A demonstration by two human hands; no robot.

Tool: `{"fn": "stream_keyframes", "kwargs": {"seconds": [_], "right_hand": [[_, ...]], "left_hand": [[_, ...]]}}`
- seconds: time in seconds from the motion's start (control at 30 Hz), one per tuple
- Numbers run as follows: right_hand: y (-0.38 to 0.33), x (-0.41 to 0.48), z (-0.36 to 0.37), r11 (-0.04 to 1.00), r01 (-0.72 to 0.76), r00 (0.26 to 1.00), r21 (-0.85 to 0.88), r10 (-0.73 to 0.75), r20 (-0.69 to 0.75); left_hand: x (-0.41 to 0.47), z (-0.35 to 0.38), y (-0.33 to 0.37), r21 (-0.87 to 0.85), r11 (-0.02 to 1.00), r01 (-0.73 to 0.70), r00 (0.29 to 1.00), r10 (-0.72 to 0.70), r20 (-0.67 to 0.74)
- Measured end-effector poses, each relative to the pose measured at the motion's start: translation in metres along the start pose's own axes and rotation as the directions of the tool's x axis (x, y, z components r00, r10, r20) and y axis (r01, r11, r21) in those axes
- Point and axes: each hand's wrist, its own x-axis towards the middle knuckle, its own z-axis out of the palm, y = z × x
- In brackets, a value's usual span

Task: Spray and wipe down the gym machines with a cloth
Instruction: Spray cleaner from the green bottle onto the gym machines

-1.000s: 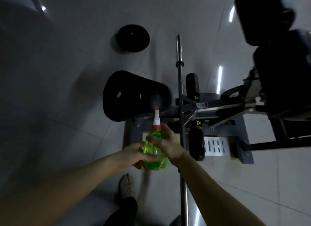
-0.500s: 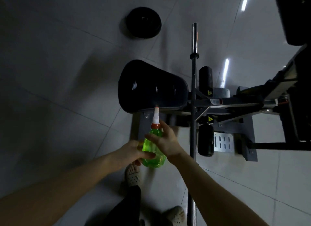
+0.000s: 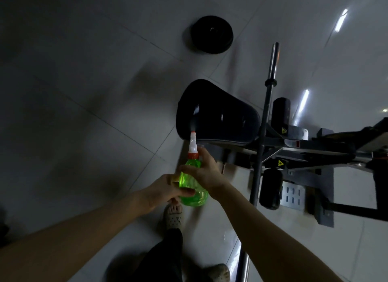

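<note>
A bright green spray bottle (image 3: 192,187) with an orange collar and white nozzle is held upright in front of me. My left hand (image 3: 165,189) grips its lower body from the left. My right hand (image 3: 204,170) wraps its neck from the right, a finger up by the trigger. The nozzle points at the black padded seat (image 3: 218,120) of the gym machine, and a faint mist hangs at the nozzle tip. No cloth is in view.
A steel barbell (image 3: 265,122) runs past the seat toward me. The machine's grey frame (image 3: 304,151) and black roller pads (image 3: 270,189) lie to the right. A black weight plate (image 3: 212,34) lies on the tiled floor beyond. My sandalled feet (image 3: 173,216) stand below the bottle.
The view has shifted so the seat and barbell sit further right. Both hands keep the same hold on the bottle, and the nozzle now points at the seat's left part.
</note>
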Motion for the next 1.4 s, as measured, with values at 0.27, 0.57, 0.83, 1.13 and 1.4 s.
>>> {"fn": "stream_keyframes", "kwargs": {"seconds": [0.27, 0.57, 0.83, 1.13, 1.4], "right_hand": [[-0.023, 0.0, 0.0, 0.997, 0.031, 0.999, -0.065, -0.032, -0.011], [-0.039, 0.003, -0.02, 0.999, 0.017, 0.999, 0.028, -0.019, 0.05], [-0.049, 0.012, -0.046, 0.989, 0.037, 0.999, 0.147, -0.037, 0.003], [-0.027, 0.016, -0.099, 0.953, 0.03, 0.993, 0.3, 0.005, -0.115], [-0.003, 0.02, -0.118, 0.931, -0.018, 0.982, 0.365, 0.085, -0.168]], "left_hand": [[-0.006, -0.013, 0.013, -0.021, 0.998, -0.059, 0.998, 0.06, 0.016], [0.002, -0.008, 0.036, -0.054, 0.994, -0.094, 0.995, 0.092, -0.037], [0.018, 0.0, 0.069, -0.009, 0.998, -0.068, 0.997, 0.067, -0.03], [0.058, 0.033, 0.095, 0.031, 0.999, 0.016, 0.999, -0.017, 0.028], [0.08, 0.044, 0.103, 0.104, 0.991, 0.078, 0.987, -0.092, 0.131]]}}
